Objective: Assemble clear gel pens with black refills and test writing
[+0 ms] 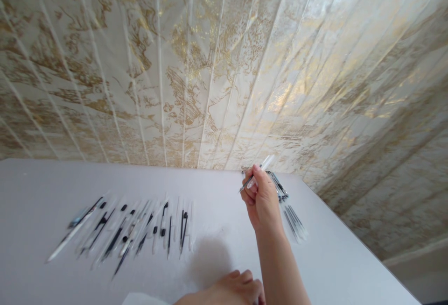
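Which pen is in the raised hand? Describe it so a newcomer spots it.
On the white table, look right of the long row of pens. There the right hand lifts one clear-barrelled pen, tip pointing left; it alone is off the surface, above a smaller pile.

both hands (262, 201) and forearms bare, no sleeves or rings.

Cream wall panelling (224, 62) with gold marbled pattern and glossy sheen, split by narrow vertical seams. Plain white matte table (52, 179) butts against it. Bright light, upper right.
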The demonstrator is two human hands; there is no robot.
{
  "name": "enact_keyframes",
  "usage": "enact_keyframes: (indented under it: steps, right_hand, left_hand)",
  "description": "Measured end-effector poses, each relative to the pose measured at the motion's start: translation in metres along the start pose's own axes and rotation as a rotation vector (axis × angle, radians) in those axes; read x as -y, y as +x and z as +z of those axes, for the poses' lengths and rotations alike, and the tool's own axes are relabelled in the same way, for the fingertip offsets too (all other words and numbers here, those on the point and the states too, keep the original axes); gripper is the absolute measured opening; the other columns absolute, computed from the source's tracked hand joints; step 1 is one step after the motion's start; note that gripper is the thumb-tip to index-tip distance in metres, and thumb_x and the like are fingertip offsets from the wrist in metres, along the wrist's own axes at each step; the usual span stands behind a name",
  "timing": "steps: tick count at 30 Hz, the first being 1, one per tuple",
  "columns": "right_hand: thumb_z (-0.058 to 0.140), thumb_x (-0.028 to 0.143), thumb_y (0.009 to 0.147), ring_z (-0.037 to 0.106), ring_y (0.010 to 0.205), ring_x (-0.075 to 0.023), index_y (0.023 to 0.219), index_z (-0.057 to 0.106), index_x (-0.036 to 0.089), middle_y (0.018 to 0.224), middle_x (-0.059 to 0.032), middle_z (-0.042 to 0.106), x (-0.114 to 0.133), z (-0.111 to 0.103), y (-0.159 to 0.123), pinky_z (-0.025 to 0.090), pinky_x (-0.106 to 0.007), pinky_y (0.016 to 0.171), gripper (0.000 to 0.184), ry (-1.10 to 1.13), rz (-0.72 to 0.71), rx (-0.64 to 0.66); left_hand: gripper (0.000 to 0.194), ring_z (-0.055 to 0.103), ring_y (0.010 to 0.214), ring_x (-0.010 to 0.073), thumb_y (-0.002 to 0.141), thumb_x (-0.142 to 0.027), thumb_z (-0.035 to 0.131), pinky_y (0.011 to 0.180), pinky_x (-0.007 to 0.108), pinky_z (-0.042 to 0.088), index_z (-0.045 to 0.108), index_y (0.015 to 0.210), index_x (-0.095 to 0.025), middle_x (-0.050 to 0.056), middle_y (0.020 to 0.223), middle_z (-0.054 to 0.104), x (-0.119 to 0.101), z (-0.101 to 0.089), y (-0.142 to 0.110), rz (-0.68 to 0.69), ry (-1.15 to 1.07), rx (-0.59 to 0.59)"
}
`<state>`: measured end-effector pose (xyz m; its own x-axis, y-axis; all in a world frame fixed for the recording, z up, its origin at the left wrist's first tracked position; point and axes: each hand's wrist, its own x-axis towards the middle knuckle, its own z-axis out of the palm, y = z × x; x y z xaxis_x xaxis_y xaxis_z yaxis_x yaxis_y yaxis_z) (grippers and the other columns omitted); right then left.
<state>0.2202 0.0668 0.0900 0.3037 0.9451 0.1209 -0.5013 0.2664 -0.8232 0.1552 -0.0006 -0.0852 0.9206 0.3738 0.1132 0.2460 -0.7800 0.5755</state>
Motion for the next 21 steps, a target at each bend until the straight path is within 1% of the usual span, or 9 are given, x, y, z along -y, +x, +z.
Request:
enact_keyframes:
  steps: [2,4,6,8,11,15,17,19,21]
  right_hand:
    - [0.084,0.042,0.067,0.015,0.038,-0.0013,0.063,0.056,0.016,0.044,0.0130,0.032,-0.001,0.000,0.000,0.014,-0.014,0.033,0.039,-0.004,0.007,0.009]
    - [0.083,0.042,0.067,0.015,0.038,-0.0011,0.062,0.056,0.016,0.044,0.0128,0.033,-0.003,0.000,0.000,0.014,-0.014,0.034,0.038,-0.011,0.016,0.017]
    - [0.083,0.042,0.067,0.015,0.037,-0.0009,0.063,0.055,0.016,0.044,0.0131,0.033,-0.005,0.001,0.000,0.013,-0.014,0.034,0.038,-0.023,0.026,0.028]
    - [0.083,0.044,0.067,0.015,0.037,-0.0008,0.064,0.055,0.016,0.043,0.0134,0.032,-0.007,0.002,0.000,0.013,-0.014,0.034,0.039,-0.041,0.034,0.040]
    - [0.081,0.046,0.068,0.015,0.037,-0.0012,0.065,0.055,0.017,0.042,0.0136,0.032,-0.009,0.003,-0.001,0.013,-0.014,0.035,0.040,-0.069,0.041,0.041]
    - [0.078,0.050,0.070,0.014,0.038,-0.0020,0.066,0.052,0.018,0.043,0.0139,0.031,-0.011,0.003,-0.001,0.012,-0.015,0.036,0.041,-0.131,0.047,0.061]
    - [0.073,0.054,0.073,0.014,0.040,-0.0028,0.066,0.048,0.020,0.044,0.0143,0.028,-0.011,0.001,-0.001,0.012,-0.016,0.037,0.043,-0.213,0.084,0.116]
    - [0.069,0.056,0.075,0.013,0.040,-0.0034,0.065,0.046,0.020,0.044,0.0145,0.026,-0.013,0.001,-0.002,0.012,-0.017,0.038,0.044,-0.306,0.157,0.203]
    - [0.070,0.054,0.074,0.014,0.039,-0.0034,0.063,0.048,0.020,0.043,0.0140,0.027,-0.019,0.002,-0.005,0.011,-0.018,0.038,0.042,-0.380,0.235,0.295]
  left_hand:
    - [0.014,0.064,0.073,0.0143,0.082,-0.025,0.070,0.060,0.023,0.048,0.064,0.095,-0.026,-0.001,0.089,0.070,0.003,-0.001,0.000,0.010,-0.004,0.004]
    - [0.008,0.064,0.072,0.0141,0.081,-0.025,0.071,0.058,0.022,0.048,0.064,0.085,-0.026,-0.002,0.085,0.071,0.005,-0.004,0.002,0.016,0.010,0.009]
    - [0.014,0.065,0.077,0.0171,0.080,-0.025,0.072,0.063,0.025,0.050,0.063,0.070,-0.024,-0.001,0.078,0.070,0.009,-0.010,0.005,0.020,0.043,0.011]
    - [0.017,0.065,0.087,0.0204,0.081,-0.023,0.071,0.074,0.031,0.051,0.064,0.066,-0.022,0.001,0.081,0.070,0.016,-0.022,0.010,0.001,0.084,-0.015]
    - [0.008,0.062,0.096,0.0210,0.088,-0.017,0.064,0.086,0.041,0.049,0.066,0.079,-0.017,0.002,0.092,0.068,0.032,-0.053,0.013,-0.073,0.125,-0.122]
    - [0.015,0.060,0.088,0.0191,0.089,-0.013,0.060,0.084,0.040,0.047,0.062,0.075,-0.015,0.000,0.084,0.063,0.057,-0.099,0.004,-0.210,0.088,-0.288]
    - [0.016,0.059,0.085,0.0193,0.087,-0.013,0.061,0.083,0.039,0.045,0.061,0.071,-0.016,-0.001,0.080,0.062,0.064,-0.118,-0.008,-0.274,0.018,-0.371]
    - [0.012,0.058,0.085,0.0199,0.085,-0.014,0.059,0.082,0.037,0.044,0.061,0.073,-0.018,0.001,0.082,0.062,0.067,-0.136,-0.023,-0.330,-0.087,-0.473]
    - [0.011,0.058,0.083,0.0194,0.087,-0.023,0.054,0.079,0.033,0.043,0.060,0.078,-0.020,0.001,0.084,0.061,0.066,-0.155,-0.039,-0.380,-0.218,-0.598]
